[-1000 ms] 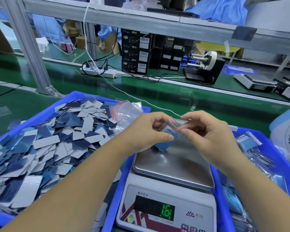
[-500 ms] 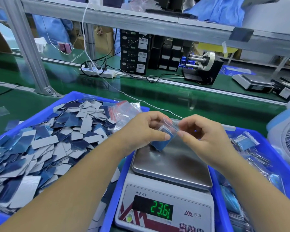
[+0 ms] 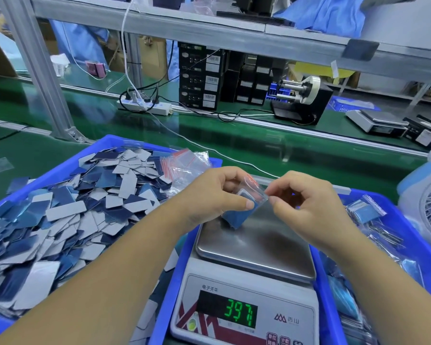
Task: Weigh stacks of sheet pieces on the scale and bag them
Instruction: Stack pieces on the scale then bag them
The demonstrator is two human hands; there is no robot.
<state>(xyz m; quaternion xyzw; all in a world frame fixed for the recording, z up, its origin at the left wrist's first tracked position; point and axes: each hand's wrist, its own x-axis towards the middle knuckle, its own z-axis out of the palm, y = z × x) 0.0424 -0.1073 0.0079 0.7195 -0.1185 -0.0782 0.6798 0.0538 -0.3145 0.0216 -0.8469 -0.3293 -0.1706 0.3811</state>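
Blue trays (image 3: 60,170); blue-and-grey sheet pieces (image 3: 67,210); green scale digits (image 3: 239,312); red-striped clear bags (image 3: 184,163).

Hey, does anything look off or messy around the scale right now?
A few sheet pieces lie outside the left blue bin, on the green belt. Also, the bagged stack, held by the left hand and right hand, rests tilted on the scale, so the readout likely isn't a settled weight.
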